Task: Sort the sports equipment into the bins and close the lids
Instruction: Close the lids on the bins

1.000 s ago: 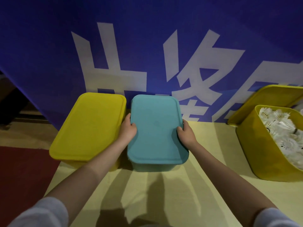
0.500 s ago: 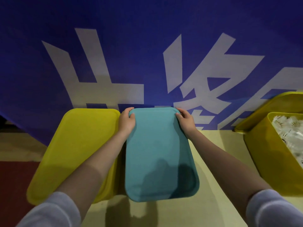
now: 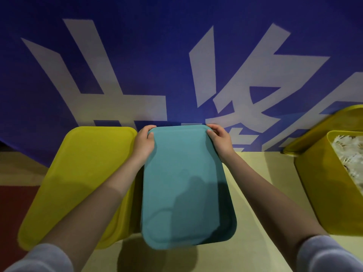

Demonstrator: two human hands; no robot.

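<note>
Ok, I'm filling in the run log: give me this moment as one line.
step: closing teal lid | left hand: grips far left corner | right hand: grips far right corner | open yellow bin: not lidded

Light: dim, indoor, cool-toned; source above and behind the wearer, casting a head-and-shoulders shadow on the teal lid (image 3: 182,185) and floor (image 3: 255,193); no glare; banner (image 3: 176,55) evenly lit, darker at upper corners; focus soft throughout; slight blur at the lid's near edge; strong wide-angle bowing toward edges.
</note>
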